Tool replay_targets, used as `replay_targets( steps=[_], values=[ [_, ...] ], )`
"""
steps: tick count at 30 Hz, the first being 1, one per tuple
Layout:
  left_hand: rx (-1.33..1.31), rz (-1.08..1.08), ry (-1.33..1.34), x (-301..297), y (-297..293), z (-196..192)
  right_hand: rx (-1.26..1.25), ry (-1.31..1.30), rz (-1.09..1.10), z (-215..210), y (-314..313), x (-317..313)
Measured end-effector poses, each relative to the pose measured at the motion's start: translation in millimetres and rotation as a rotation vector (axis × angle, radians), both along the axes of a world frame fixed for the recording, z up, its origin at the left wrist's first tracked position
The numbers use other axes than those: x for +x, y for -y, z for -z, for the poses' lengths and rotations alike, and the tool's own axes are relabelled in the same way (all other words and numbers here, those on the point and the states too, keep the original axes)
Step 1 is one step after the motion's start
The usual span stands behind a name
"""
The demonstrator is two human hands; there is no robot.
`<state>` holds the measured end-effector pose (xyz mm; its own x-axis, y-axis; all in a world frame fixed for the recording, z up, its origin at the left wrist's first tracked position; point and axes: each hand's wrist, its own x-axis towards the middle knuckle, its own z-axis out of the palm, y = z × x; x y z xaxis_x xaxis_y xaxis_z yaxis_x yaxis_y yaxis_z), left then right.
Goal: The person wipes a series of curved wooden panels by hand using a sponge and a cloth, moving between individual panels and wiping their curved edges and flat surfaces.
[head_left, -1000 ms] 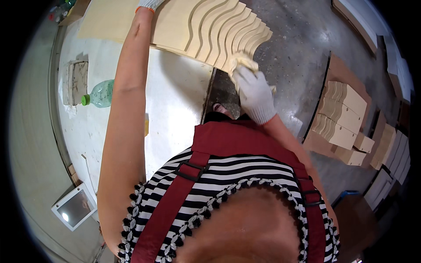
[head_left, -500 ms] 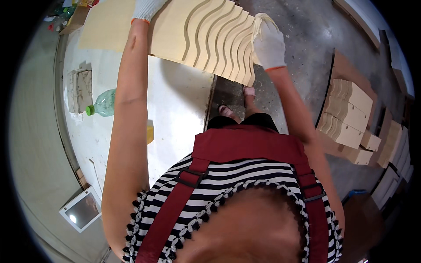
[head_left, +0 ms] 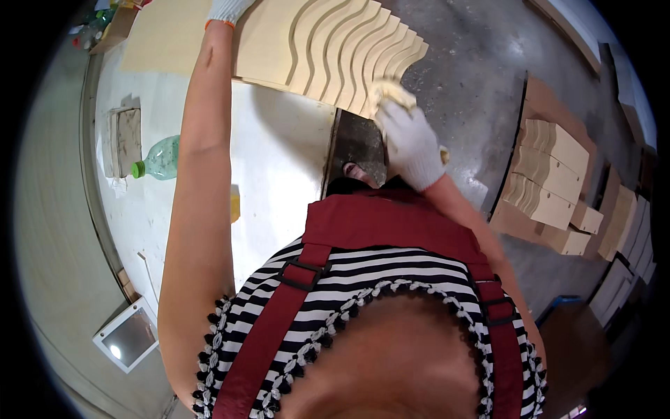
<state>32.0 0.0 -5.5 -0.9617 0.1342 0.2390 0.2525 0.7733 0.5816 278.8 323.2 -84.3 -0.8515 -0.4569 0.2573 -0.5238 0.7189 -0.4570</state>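
Observation:
A fanned stack of pale wooden panels with wavy edges [head_left: 328, 52] lies at the top of the view, its stepped end jutting past the white table [head_left: 279, 140]. My left hand [head_left: 230, 8], in a white knit glove with an orange cuff, rests at the stack's left part; its fingers fall outside the picture. With my right hand [head_left: 410, 143], also gloved, I grip a cream-coloured cloth [head_left: 392, 91], slightly blurred. The cloth touches the near corner of the stepped edges.
A green-tinted plastic bottle [head_left: 162, 159] lies left of my left forearm, beside a worn block [head_left: 124, 143]. A small yellow object [head_left: 235, 207] sits close to that forearm. On the right, more wavy panels [head_left: 548, 171] are stacked on brown board. A white-framed screen [head_left: 127, 335] stands lower left.
My right hand has moved from the far right side of the stepped edges toward me and slightly left, carrying the cloth to the near corner. My left hand has stayed nearly in place.

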Motion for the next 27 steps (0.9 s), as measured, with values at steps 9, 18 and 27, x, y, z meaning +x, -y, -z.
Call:
replay_targets(
  steps=[9, 18, 27],
  values=[
    [-0.019, -0.007, -0.021, 11, 11, -3, -0.468, 0.210, 0.229, -20, -66, 4],
    [-0.025, 0.016, -0.052, 2, 2, -2, -0.069, -0.137, 0.424, 44, -10, -125],
    [-0.027, -0.028, -0.009, 7, -1, -5, 0.118, -0.018, 0.280, 22, 1, -61]
  ],
)
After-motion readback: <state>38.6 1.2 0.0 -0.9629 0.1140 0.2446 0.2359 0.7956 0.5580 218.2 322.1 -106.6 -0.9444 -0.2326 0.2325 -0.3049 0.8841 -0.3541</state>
